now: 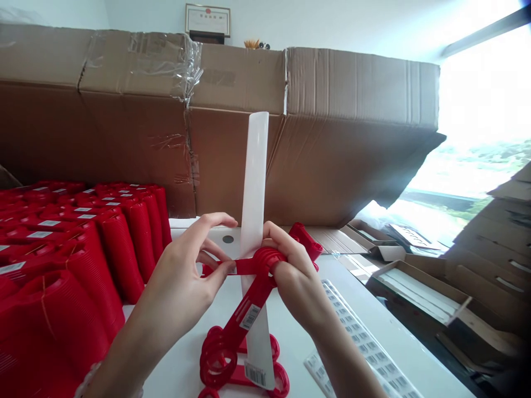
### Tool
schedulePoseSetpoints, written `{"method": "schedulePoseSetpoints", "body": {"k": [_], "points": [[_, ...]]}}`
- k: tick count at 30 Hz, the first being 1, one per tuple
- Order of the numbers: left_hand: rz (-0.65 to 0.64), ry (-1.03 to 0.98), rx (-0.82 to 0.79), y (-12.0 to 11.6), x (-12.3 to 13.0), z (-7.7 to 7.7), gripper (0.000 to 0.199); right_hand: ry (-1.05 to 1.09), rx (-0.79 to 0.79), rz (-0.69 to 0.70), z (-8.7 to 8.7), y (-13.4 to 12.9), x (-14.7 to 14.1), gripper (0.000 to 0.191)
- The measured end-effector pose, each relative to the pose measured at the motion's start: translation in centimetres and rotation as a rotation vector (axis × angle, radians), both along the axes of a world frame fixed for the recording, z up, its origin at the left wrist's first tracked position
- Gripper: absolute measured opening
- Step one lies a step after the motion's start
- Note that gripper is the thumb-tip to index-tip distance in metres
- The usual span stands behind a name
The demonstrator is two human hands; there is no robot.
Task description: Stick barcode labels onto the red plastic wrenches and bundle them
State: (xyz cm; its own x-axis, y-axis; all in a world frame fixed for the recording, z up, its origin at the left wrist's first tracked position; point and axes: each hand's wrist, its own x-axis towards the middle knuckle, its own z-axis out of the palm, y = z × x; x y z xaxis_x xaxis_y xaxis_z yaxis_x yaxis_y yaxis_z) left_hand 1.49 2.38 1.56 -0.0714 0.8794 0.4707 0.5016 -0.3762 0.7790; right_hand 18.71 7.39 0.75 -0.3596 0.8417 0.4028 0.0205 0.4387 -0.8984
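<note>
My left hand [185,271] pinches the end of a red plastic strap [246,266] between thumb and fingertip, beside a small label. My right hand [296,276] is closed round the rounded red loop of the strap, its thumb pressed on it. A second red length [253,309] with a white barcode sticker slants down from the loop. Behind the strap stands a long white strip [255,177], with a barcode near its lower end. I cannot tell whether my right fingers touch the strip. Several red ring-ended straps [218,359] lie below.
Stacks of red ring-ended pieces [78,237] fill the left. Barcode sticker sheets [365,342] lie right on the white table [415,337]. Behind, large cardboard boxes [232,83] form a wall. An open carton of white strips [418,287] stands at right. More red pieces [307,243] lie behind my right hand.
</note>
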Motion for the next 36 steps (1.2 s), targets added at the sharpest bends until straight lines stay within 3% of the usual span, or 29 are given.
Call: {"method": "schedulePoseSetpoints", "body": {"k": [5, 8, 12, 15, 18, 22, 26, 31, 36], "points": [[0.067, -0.148, -0.049, 1.1, -0.8, -0.5, 0.045, 0.037, -0.035, 0.004, 0.2, -0.2, 0.3, 0.029], [0.157, -0.058, -0.146, 1.6, -1.3, -0.6, 0.058, 0.023, -0.032, -0.016, 0.4, -0.3, 0.5, 0.025], [0.079, 0.039, -0.194, 1.5, -1.5, -0.4, 0.049, 0.090, 0.002, -0.084, 0.8, -0.2, 0.6, 0.016], [-0.010, -0.051, -0.236, 0.9, -1.3, 0.1, 0.049, 0.159, -0.005, -0.103, 1.0, 0.0, 0.5, 0.015], [0.011, -0.137, -0.282, 0.3, -1.1, 0.6, 0.050, 0.211, 0.027, -0.133, 0.9, 0.2, 0.4, 0.018], [0.144, -0.098, -0.210, 0.1, -0.6, 0.8, 0.037, 0.243, 0.096, -0.169, 0.7, 0.3, 0.0, 0.021], [0.164, -0.065, -0.144, 0.7, 0.2, 0.3, 0.028, 0.233, 0.142, -0.200, 0.2, 0.3, -0.5, 0.023], [0.306, -0.023, -0.120, 1.4, 1.2, -0.3, 0.045, 0.231, 0.108, -0.226, -0.2, 0.1, -1.2, 0.021], [0.289, -0.011, -0.104, 1.9, 0.7, -0.5, 0.055, 0.213, 0.111, -0.239, 0.0, -0.1, -1.3, 0.021]]}}
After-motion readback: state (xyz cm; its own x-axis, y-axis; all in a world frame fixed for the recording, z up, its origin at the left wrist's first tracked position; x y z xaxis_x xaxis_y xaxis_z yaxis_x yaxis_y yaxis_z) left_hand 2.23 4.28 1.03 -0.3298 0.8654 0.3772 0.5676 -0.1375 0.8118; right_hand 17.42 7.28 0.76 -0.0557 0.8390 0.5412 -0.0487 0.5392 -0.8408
